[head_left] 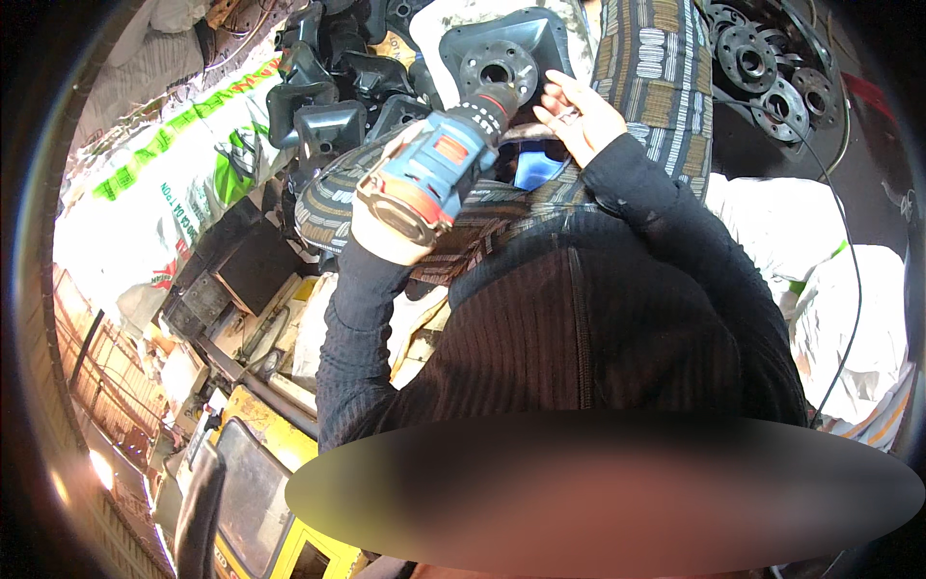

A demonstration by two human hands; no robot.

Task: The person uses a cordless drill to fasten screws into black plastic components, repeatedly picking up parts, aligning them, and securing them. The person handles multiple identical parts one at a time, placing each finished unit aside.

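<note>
Power drill [439, 159] sits closest, left of centre in the frame, with the left hand [376, 234] wrapped round it (whether a finger presses the trigger, I cannot tell). Its chuck end points toward the upper centre, at the lower part of a round flange [523, 69] set on a black bracket [542, 34]. Just beside that flange, the right hand [588, 121] has its fingers bent and bunched; whether they pinch anything small is too unclear to say. Should the drill slip off the flange, I judge it could knock those fingertips. Poor bracing might let the bracket twist under the torque, and the right sleeve [622, 183] could snag if it strayed against a turning chuck.

Counted outward: one drill, two hands, one flange on one bracket. Farther off, at upper left, other black brackets [330, 125] lie heaped, at least six (overlap hides the total); at upper right, at least four loose flanges [730, 64].
</note>
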